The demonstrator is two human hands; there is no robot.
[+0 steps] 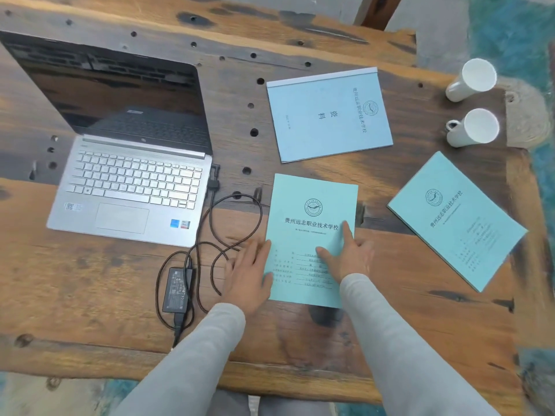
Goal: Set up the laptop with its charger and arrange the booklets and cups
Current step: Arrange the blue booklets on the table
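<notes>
An open silver laptop with a dark screen stands at the left of the wooden table. Its black charger brick lies in front, and the looped cable is plugged into the laptop's right side. A teal booklet lies in the middle. My left hand rests flat against its left edge, and my right hand lies on its cover with fingers spread. A light blue booklet lies further back. Another teal booklet lies askew at the right. Two white cups stand at the far right.
The table top has several round holes and knots. Its right edge runs close to the askew booklet and the cups. A blue-green floor shows beyond the table. Grey sleeves cover both forearms.
</notes>
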